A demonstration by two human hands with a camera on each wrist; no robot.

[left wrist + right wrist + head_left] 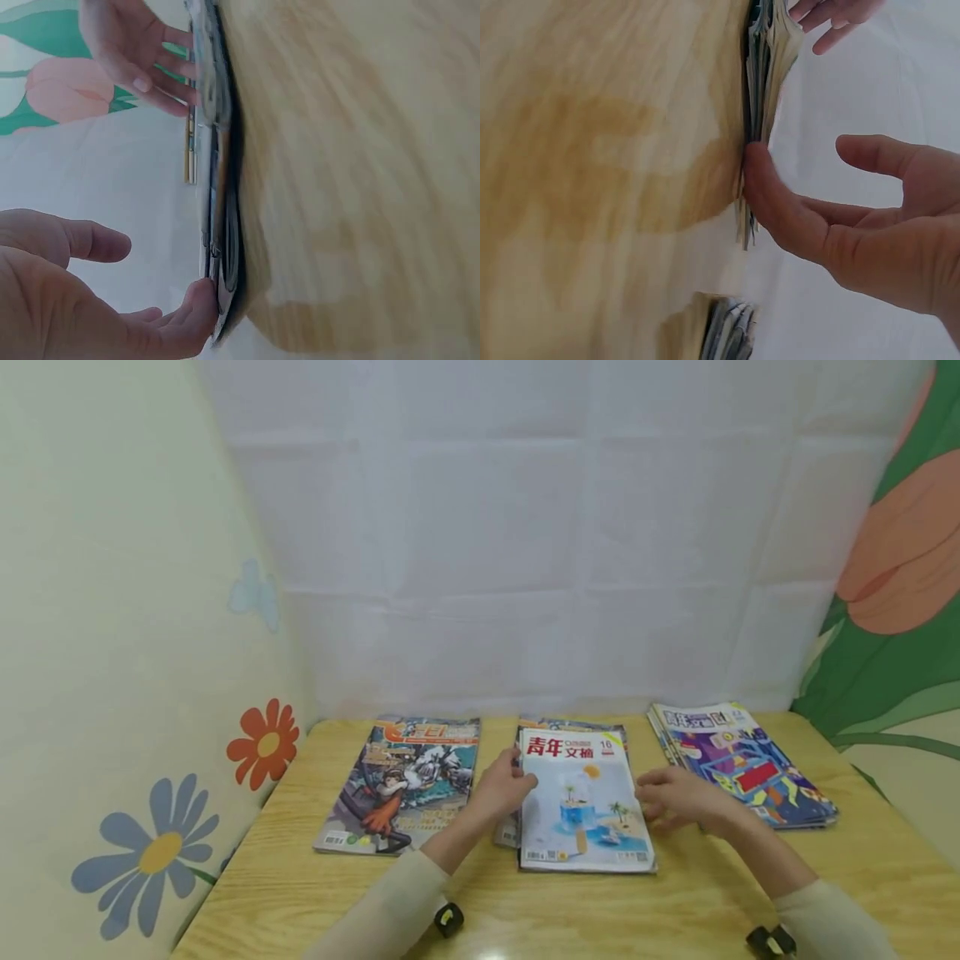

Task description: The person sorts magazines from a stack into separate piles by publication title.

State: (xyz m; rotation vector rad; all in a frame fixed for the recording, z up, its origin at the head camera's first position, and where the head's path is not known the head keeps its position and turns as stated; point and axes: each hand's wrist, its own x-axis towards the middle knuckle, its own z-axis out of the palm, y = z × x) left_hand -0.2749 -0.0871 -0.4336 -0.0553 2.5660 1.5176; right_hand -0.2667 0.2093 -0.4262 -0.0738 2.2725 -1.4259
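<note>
A white magazine (551,797) with red title characters and a beach picture lies in the middle of the table, on top of other magazines (507,832) that stick out at its left and back. My left hand (506,787) is at the pile's left edge, its fingertips (201,296) touching the page edges while the thumb stays apart. Against the opposite edge, my right hand (678,797) has its fingers (776,199) loosely bent and touching the pile's side, thumb raised away from it. Neither hand pinches the pile.
To the left lies a magazine (420,785) with a dark comic-style cover. A pile of purple-blue magazines (750,768) sits at the right, near the right hand. White cloth (525,543) hangs behind the wooden table (300,893).
</note>
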